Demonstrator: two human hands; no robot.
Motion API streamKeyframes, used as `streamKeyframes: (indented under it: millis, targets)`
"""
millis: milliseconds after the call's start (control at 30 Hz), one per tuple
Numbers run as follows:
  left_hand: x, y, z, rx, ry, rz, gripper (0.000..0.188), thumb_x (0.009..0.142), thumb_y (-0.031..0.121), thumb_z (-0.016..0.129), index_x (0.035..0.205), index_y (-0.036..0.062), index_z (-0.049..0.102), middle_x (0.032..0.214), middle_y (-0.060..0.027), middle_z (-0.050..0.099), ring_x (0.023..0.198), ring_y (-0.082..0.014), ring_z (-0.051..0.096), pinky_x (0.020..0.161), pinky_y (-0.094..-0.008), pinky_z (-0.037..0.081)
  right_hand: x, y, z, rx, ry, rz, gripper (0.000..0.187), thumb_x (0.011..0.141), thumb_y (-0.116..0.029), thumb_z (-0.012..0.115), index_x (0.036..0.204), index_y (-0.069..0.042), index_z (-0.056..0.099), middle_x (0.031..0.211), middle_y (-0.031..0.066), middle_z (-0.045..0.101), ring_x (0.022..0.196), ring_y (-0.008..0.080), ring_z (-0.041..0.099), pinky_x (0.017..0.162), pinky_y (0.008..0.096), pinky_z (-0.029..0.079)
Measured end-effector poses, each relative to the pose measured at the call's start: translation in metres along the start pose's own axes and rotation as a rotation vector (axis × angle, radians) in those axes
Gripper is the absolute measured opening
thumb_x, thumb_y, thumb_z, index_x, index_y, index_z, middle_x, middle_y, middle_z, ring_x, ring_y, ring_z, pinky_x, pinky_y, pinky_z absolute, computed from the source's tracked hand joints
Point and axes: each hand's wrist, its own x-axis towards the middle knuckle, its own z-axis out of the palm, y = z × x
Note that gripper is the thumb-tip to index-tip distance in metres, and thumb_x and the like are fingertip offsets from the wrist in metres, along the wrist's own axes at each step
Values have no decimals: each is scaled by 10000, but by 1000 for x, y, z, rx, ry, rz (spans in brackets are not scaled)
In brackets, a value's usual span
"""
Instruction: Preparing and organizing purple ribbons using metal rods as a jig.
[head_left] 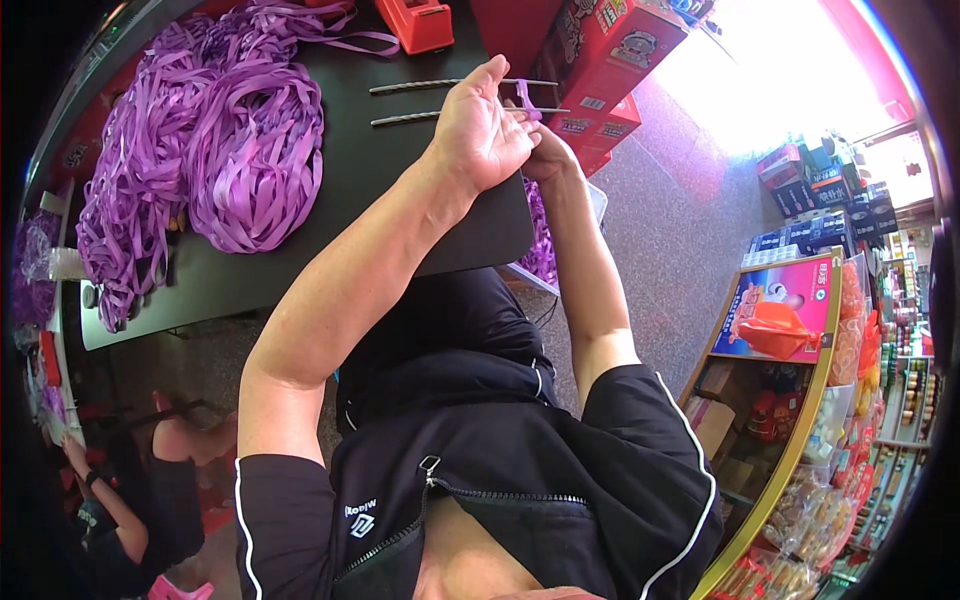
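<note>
While ribbon (528, 98) spans the rods (400, 88) by the half-open left hand's (485, 137) fingertips, winding seems in hand; right hand (550, 157) partly hidden, both grips unclear; next wrap likely needs steady tension.

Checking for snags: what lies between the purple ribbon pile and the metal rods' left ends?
The head view shows bare black tabletop between the purple ribbon pile and those metal rods.
</note>
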Motion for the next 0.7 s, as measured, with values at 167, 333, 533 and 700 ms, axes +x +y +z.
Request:
streamKeyframes:
  millis: [167,333,533,700]
  targets:
    - [0,-4,7,-40,11,-14,754,928,409,498,1483,171,47,1442,-368,-181,1385,-436,-158,1117,-500,-93,-41,-36,-30,-541,527,-223,287,878,-282,630,946,-7,677,805,66,667,757,134,605,697,262,460]
    - [-2,-2,0,78,-81,13,708,924,430,491,1470,200,104,1433,-339,84,1337,-404,216,1121,-500,85,-60,-54,65,-1386,717,-695,319,767,-321,720,843,-12,692,721,54,628,697,145,590,679,289,460]
    - [4,-1,-5,-21,-85,17,637,938,391,485,1447,203,153,1384,-148,284,1228,-327,365,1047,-483,275,-47,-45,103,-2146,778,-670,300,661,-372,754,738,-92,680,810,82,631,815,260,614,712,431,441]
    - [2,-2,-4,-88,-80,32,606,937,376,493,1425,201,180,1407,-148,267,1263,-339,343,1045,-479,289,-41,-44,106,-2226,800,-642,204,701,-299,686,758,-104,706,838,91,651,846,266,625,738,436,441]
